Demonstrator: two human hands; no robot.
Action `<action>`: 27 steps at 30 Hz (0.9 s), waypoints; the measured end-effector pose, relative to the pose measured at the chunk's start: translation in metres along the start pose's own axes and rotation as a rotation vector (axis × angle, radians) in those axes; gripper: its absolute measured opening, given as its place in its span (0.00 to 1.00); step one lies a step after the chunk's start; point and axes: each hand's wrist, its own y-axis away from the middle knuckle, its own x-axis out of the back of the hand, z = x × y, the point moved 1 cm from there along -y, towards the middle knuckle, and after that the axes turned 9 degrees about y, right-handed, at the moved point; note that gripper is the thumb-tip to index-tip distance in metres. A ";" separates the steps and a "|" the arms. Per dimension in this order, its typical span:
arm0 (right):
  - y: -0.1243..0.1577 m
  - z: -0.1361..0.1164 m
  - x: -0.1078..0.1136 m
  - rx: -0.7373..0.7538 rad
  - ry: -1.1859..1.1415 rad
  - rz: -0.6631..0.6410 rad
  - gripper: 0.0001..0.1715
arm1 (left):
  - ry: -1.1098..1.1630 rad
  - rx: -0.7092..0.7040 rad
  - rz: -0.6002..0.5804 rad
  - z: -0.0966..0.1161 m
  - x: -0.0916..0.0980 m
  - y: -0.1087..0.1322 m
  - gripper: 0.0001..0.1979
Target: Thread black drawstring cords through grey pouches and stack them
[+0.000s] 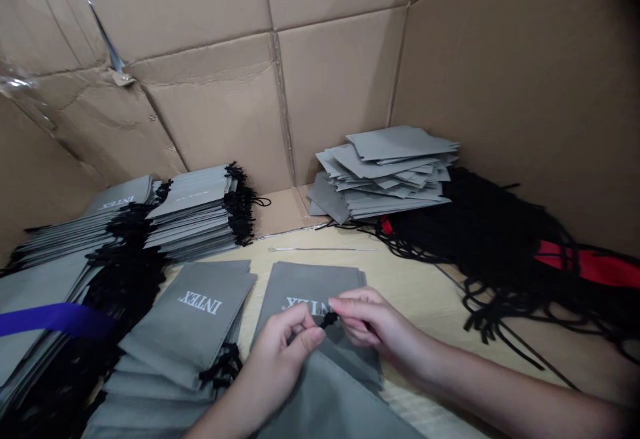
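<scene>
Tight pinch at the centre: left hand (285, 352) and right hand (367, 319), thumbs and fingers closed on a short black cord (329, 320), neither hand open. Cord end bunched in a small knot between the 2 grips, just above a grey drawstring pouch (315, 285), its white INTEX lettering partly hidden behind the fingers. Directly below the grip, more grey fabric (325, 405) running off the lower edge of the view. Just left of the left hand, another printed pouch (200, 305) on a stack, black cords bunched beside it. Farther left of the grip, 2 tall stacks of pouches (195, 205) with black cord ends along 1 side, and a blue strap (55, 319). Ahead of the hands, a thin metal rod (320, 249) on a pale wooden table (410, 279). Up and right, a loose pile of flat grey pieces (385, 172), then a heap of black cords (480, 225) with red fabric (585, 265), all against cardboard walls (500, 92).
</scene>
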 end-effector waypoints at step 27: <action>-0.005 0.000 0.006 0.174 0.392 -0.258 0.19 | 0.207 0.085 -0.110 0.005 0.000 0.007 0.22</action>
